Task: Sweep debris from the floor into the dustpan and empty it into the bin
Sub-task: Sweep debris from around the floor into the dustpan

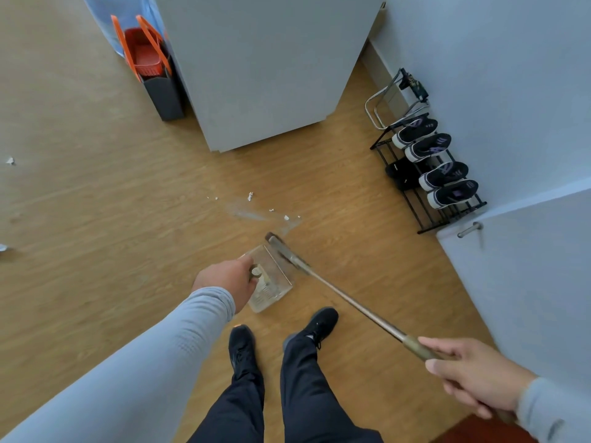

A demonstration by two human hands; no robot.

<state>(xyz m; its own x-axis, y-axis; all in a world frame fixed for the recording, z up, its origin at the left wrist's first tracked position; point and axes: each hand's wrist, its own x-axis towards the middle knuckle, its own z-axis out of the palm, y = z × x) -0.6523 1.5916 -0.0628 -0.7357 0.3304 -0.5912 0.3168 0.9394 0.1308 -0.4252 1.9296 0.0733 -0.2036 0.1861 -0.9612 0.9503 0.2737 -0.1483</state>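
So: left hand (228, 278) has its fingers curled around the short handle of the clear plastic dustpan (271, 282), knuckles up. Pan sits low on the tan wood-look floor (96, 193), mouth facing away from the feet toward the mess. Looks placed to catch whatever gets pulled back. Handle itself is mostly hidden under the hand.

Right hand (473, 375) wraps the thin metal-handled broom (351, 303) near its upper end, thumb along the olive grip sleeve. That high hold gives reach; the shaft runs diagonally down to the dark brush head, which lies right at the pan's far edge. Can't tell if the bristles touch the lip or the floor, the head is motion-blurred.

Debris: small white scraps of paper-like litter (250, 196) lie just beyond the brush head, scattered over a pale dusty smear. Not yet in the pan by my read. More white bits (10, 160) sit well apart at the left edge, one cut off by the frame.

Pan seems to hold something pale already; contents hard to make out through the clear plastic.

Bin: the dark grey container with a red basket and orange handles (160, 81) beside the grey cabinet (265, 68) might be it, unsure. Black wire shoe rack (428, 174) stands against the right wall, clear of the sweep.
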